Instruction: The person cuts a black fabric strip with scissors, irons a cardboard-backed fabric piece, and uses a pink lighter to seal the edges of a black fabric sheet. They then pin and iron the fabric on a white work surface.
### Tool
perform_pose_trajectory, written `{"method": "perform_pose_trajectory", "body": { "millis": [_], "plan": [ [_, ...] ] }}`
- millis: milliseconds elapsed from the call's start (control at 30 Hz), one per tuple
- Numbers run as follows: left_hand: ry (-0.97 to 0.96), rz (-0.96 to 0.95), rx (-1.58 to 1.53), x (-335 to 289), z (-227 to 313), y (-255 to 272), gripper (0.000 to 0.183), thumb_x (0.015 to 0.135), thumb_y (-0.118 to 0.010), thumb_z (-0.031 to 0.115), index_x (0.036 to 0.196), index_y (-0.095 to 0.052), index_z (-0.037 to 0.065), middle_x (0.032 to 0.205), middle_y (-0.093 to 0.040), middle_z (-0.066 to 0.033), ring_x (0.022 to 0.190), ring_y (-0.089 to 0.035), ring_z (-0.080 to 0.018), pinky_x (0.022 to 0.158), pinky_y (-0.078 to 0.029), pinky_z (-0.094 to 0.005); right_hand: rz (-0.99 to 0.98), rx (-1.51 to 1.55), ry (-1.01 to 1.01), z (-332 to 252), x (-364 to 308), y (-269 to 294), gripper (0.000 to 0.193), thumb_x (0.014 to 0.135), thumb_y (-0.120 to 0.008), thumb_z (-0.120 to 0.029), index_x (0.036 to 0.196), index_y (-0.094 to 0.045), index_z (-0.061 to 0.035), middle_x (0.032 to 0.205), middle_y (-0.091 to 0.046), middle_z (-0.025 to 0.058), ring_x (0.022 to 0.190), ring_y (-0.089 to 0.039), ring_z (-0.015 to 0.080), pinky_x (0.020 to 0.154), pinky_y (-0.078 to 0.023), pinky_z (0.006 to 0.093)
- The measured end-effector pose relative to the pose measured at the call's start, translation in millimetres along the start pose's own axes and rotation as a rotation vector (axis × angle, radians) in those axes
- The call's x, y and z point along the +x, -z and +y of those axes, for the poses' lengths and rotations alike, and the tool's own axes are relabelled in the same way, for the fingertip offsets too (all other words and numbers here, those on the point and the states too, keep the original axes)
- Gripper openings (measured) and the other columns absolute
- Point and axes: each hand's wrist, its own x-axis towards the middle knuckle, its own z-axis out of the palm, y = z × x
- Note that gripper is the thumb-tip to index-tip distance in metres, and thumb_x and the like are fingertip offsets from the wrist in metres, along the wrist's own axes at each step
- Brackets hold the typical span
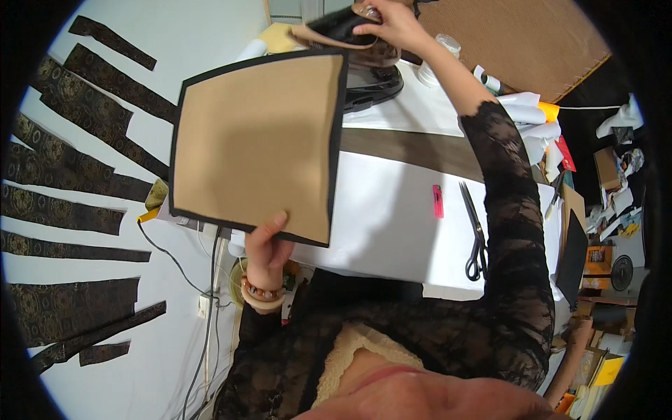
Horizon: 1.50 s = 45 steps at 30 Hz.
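My left hand (269, 240) grips the lower edge of a flat, nearly square tan panel (255, 140) with a black border, thumb on its face and the other fingers behind. The panel is held up and tilted over the table's left side. At the far edge, my right hand (399, 29) is closed around the top of what looks like a clothes iron (343, 28), dark and glossy with a tan lower edge. Its fingers are partly cut off by the picture's top. Just below it sits a black stand-like base (374, 89).
On the white-covered table (385, 231) lie black-handled scissors (476, 234) and a small pink tool (437, 201). Paper rolls (535, 115) crowd the right edge, near a clear jar (444, 49). Dark patterned fabric strips (77, 304) hang on the left wall, beside loose cables (210, 280).
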Motion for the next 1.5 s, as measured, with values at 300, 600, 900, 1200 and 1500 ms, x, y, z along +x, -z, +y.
{"method": "perform_pose_trajectory", "body": {
  "millis": [300,600,900,1200,1500],
  "plan": [
    [-0.023,-0.205,-0.017,-12,-3,-49,0.050,0.084,-0.057,-0.001,0.132,-0.044,-0.004,0.125,-0.056,-0.0192,0.115,-0.058,-0.0312,0.098,-0.050,-0.0427,0.441,1.157,-0.811,-156,-172,149,0.037,0.092,-0.065,-0.043,0.088,-0.058,-0.0073,0.059,-0.050,-0.0021,0.048,-0.049,0.0081,0.045,-0.041,0.0234],
    [-0.011,-0.227,0.509,-56,-23,-105,0.035,0.082,-0.065,-0.006,0.116,-0.060,-0.003,0.112,-0.065,-0.0114,0.106,-0.061,-0.0216,0.094,-0.047,-0.0327,0.547,1.732,-0.984,-258,-306,146,0.039,0.100,-0.048,-0.046,0.101,-0.051,-0.0070,0.060,-0.045,0.0000,0.044,-0.043,0.0091,0.044,-0.041,0.0247],
    [-0.185,-0.374,0.942,-90,-16,-136,0.014,0.088,-0.067,0.003,0.100,-0.068,-0.003,0.097,-0.068,-0.0070,0.088,-0.063,-0.0170,0.079,-0.049,-0.0288,0.533,1.654,-0.971,-292,-329,161,0.037,0.100,-0.047,-0.044,0.100,-0.050,-0.0076,0.059,-0.044,-0.0004,0.044,-0.043,0.0087,0.042,-0.039,0.0239],
    [-0.204,-0.345,1.162,-99,-7,-133,0.011,0.088,-0.069,0.007,0.093,-0.068,-0.002,0.089,-0.067,-0.0045,0.081,-0.060,-0.0144,0.074,-0.049,-0.0285,0.521,1.514,-1.039,-307,-328,166,0.039,0.099,-0.048,-0.046,0.104,-0.051,-0.0072,0.060,-0.043,-0.0002,0.044,-0.042,0.0089,0.041,-0.038,0.0239],
    [-0.173,-0.507,1.194,-105,1,-120,0.018,0.087,-0.067,0.004,0.103,-0.063,-0.001,0.095,-0.065,-0.0031,0.084,-0.059,-0.0155,0.076,-0.048,-0.0283,0.574,1.549,-1.039,-299,-331,169,0.040,0.100,-0.048,-0.045,0.104,-0.052,-0.0052,0.059,-0.043,-0.0015,0.044,-0.042,0.0078,0.041,-0.038,0.0224]
  ]
}}
